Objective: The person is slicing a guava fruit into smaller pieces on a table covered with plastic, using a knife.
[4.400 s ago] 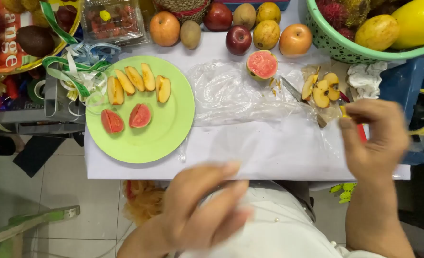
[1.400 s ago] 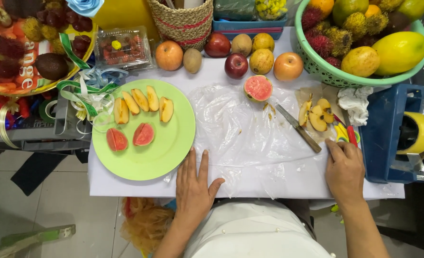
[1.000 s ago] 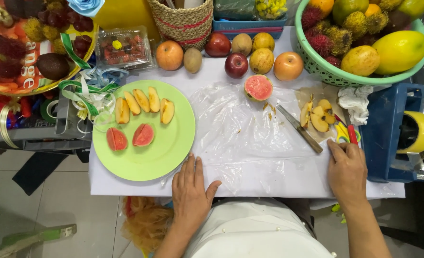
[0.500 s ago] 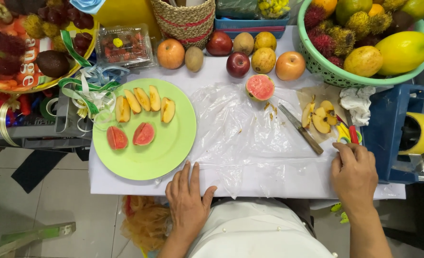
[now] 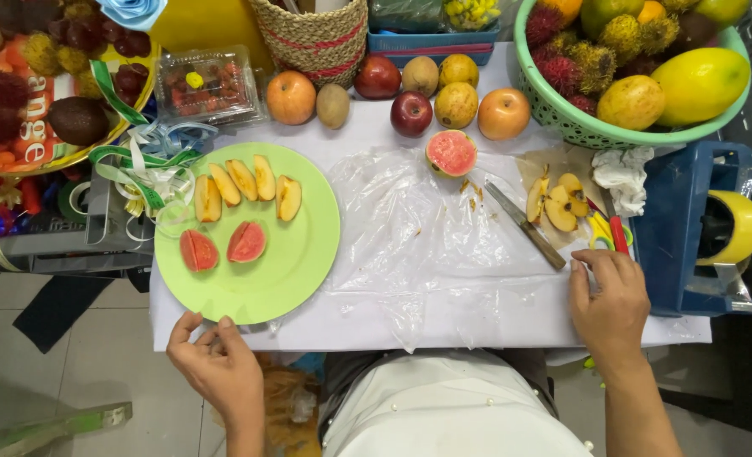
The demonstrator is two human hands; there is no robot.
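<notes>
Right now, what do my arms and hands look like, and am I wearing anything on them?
Both arms are bare, with no sleeves in sight. The left hand and right hand have no gloves, rings, watch or bracelets that show. The fingernails look short and unpainted.

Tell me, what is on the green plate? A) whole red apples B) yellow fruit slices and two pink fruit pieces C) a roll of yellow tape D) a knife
B: the green plate carries a row of yellow fruit slices and two pink fruit pieces; the knife lies off it on the clear plastic sheet.
</notes>
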